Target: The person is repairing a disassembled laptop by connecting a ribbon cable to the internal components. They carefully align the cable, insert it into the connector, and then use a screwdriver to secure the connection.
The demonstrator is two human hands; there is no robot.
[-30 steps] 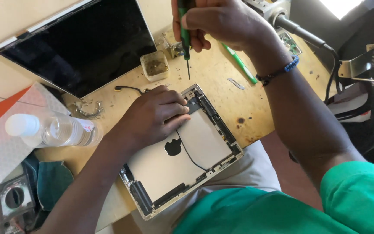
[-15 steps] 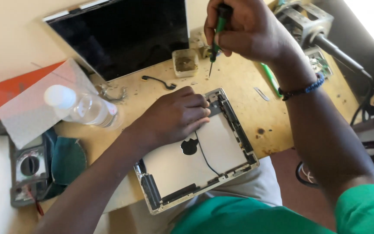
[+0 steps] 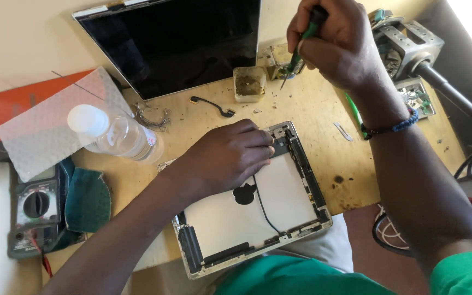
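Observation:
An opened silver tablet shell (image 3: 230, 218) lies on the wooden bench (image 3: 312, 109), hanging partly over its near edge, with a thin black cable across its inner plate. My left hand (image 3: 228, 155) rests on the shell's upper part, fingertips pressing by the top corner frame. My right hand (image 3: 337, 41) is raised above the bench's far side and grips a green-handled screwdriver (image 3: 299, 52), its tip pointing down towards the bench.
A black glass screen panel (image 3: 181, 43) leans at the back. A clear plastic bottle (image 3: 113, 134), bubble wrap on an orange folder (image 3: 39, 125), a multimeter (image 3: 34, 213) and a teal pouch sit left. A small tub (image 3: 248, 83), a metal vise (image 3: 405, 46) and a small circuit board (image 3: 419, 98) stand at the back and right.
The view has shifted, so everything sits lower and further right in frame. My right hand with the screwdriver stays raised over the back of the bench. My left hand stays on the tablet shell.

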